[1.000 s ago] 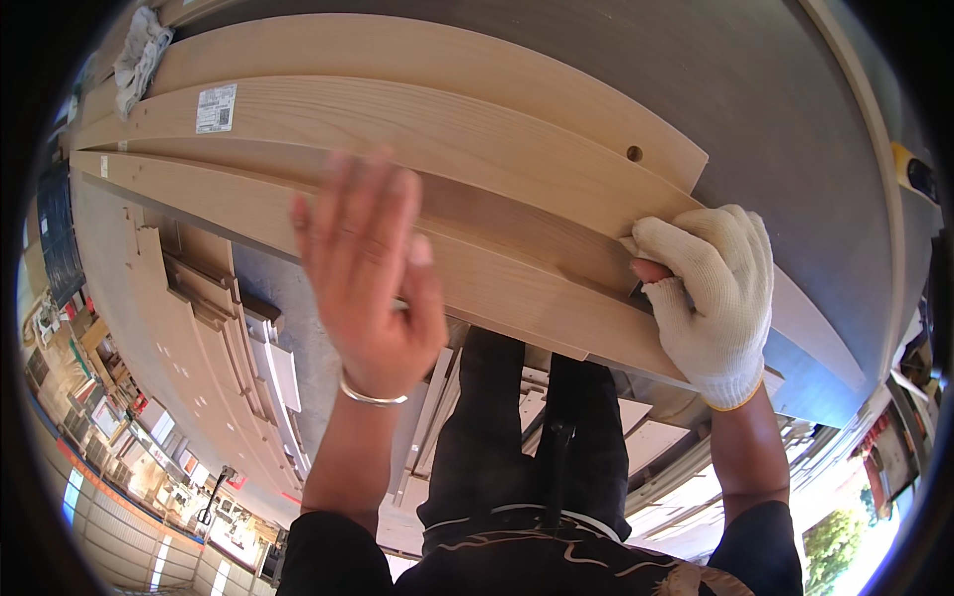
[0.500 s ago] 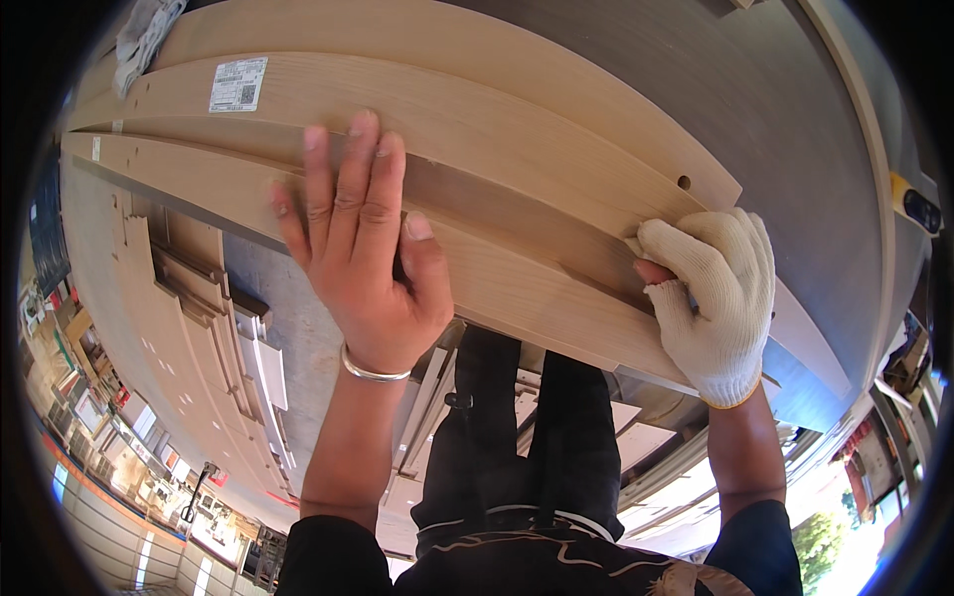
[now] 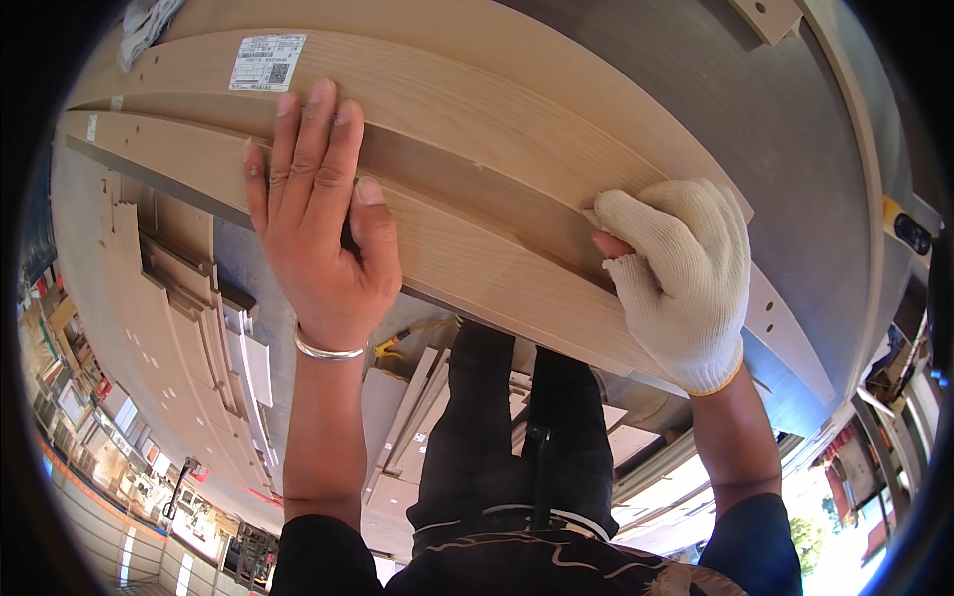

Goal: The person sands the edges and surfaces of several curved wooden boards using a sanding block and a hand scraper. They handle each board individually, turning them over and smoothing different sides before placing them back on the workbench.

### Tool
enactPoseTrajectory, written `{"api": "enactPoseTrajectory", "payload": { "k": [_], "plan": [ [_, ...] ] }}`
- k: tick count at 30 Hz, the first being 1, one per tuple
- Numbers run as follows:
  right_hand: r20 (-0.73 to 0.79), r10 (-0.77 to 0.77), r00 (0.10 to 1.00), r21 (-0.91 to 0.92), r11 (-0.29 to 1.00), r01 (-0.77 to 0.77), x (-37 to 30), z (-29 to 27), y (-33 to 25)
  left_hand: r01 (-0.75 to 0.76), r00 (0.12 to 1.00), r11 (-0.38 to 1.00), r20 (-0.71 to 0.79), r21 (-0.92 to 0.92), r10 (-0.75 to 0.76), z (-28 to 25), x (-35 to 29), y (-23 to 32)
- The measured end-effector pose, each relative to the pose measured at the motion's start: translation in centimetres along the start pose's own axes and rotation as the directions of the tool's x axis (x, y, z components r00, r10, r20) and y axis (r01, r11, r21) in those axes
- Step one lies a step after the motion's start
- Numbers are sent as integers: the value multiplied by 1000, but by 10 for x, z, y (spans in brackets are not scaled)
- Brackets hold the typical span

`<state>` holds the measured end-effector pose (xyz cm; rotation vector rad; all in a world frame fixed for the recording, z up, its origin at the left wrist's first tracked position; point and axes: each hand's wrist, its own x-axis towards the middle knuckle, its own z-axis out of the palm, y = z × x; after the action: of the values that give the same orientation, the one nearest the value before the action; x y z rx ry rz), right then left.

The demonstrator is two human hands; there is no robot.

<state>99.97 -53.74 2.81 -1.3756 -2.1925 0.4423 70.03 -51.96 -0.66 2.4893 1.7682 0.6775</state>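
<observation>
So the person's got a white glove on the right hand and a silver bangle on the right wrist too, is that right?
Not quite: the silver bangle circles the wrist of the bare left hand, not the right, as the head view shows. The white knitted glove is indeed on the right hand.

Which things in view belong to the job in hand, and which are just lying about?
In hand, apparently:
- bare left hand
- gloved right hand
- wooden boards under them

Seemingly lying about:
- crumpled cloth
- yellow-and-black device
- panels stacked lower left
</observation>
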Motion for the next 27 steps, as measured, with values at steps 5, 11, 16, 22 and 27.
{"api": "enactPoseTrajectory", "payload": {
  "k": [5, 11, 16, 22, 27],
  "plan": [
    [-10, -20, 1000, -32, 999, 20, 2, 1, -3, 42, 999, 998, -27, -41, -43, 5, -1, 1],
    [11, -34, 999, -22, 999, 34, 9, 8, -5, 52, 999, 998, -14, -40, -53, 3, -2, 1],
    [14, -84, 996, -3, 996, 84, 18, 14, -7, 51, 998, 998, -34, -44, -53, 5, -2, 2],
    [-7, -95, 995, -7, 995, 95, 23, 21, -10, 61, 997, 997, -46, -51, -63, 6, -1, 2],
    [-7, -109, 994, -12, 994, 109, 29, 26, -13, 65, 997, 996, -47, -58, -68, 7, -3, 3]
  ]
}}
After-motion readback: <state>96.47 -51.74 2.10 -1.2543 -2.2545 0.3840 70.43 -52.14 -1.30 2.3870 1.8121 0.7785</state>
